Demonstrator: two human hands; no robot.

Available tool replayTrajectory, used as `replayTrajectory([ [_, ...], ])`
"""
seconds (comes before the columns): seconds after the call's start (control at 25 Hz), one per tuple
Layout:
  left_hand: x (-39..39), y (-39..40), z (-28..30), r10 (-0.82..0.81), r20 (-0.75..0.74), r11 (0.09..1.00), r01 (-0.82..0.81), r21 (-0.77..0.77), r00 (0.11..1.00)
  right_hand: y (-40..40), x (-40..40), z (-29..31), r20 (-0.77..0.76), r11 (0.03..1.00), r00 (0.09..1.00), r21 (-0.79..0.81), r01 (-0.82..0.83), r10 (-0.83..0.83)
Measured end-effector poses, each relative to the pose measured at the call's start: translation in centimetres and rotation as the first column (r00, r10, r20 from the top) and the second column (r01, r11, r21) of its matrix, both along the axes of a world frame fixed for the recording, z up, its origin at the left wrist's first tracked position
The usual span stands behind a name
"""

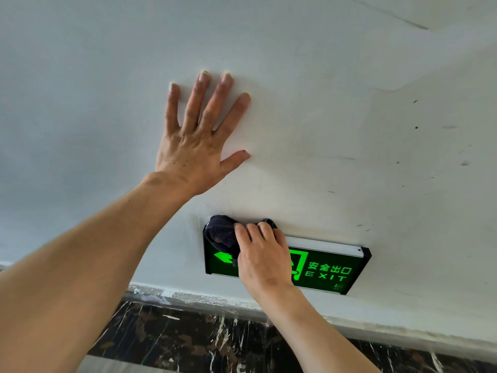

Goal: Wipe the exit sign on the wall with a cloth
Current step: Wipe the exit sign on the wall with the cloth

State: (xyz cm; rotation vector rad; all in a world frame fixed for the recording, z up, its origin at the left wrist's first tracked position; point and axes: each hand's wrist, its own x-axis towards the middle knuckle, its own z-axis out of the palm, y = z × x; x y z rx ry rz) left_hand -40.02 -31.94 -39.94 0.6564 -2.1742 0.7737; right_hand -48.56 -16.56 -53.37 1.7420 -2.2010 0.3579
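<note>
A green lit exit sign (328,270) with a black frame and a silver top rail is fixed low on the white wall (349,130). My right hand (265,258) presses a dark blue cloth (222,234) against the sign's upper left corner, and the cloth wraps over the top edge. The hand covers the middle of the sign; a green arrow shows at the left and the word EXIT at the right. My left hand (195,135) lies flat on the wall above and left of the sign, fingers spread, holding nothing.
A dark marbled skirting band (188,337) with white paint splashes runs along the foot of the wall below the sign. The wall carries a few dark specks and scuffs at the right.
</note>
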Motion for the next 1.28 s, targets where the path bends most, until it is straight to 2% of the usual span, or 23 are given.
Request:
replayTrajectory([
  [0.24,0.1,0.2,0.2,0.007,0.0,1.0,-0.007,0.008,1.0,1.9,-2.1,-0.1,0.007,0.999,0.999,0.028,0.038,-0.038],
  [0.64,0.0,0.2,0.1,0.003,0.008,0.999,-0.003,0.036,1.0,6.8,-7.5,0.2,-0.04,0.976,0.977,0.052,0.213,-0.211],
  [0.96,0.3,0.7,0.3,-0.006,-0.003,0.998,0.006,0.055,1.0,10.5,-11.7,1.8,-0.102,0.908,0.928,0.196,0.371,-0.358],
  [1.08,0.4,0.8,0.3,-0.002,0.0,0.998,0.002,0.062,1.0,10.8,-12.1,2.2,-0.101,0.891,0.924,0.245,0.381,-0.368],
  [1.28,0.5,0.7,0.4,-0.001,0.001,0.998,0.001,0.058,1.0,11.2,-12.3,1.4,0.109,0.889,0.895,0.212,0.405,-0.433],
])
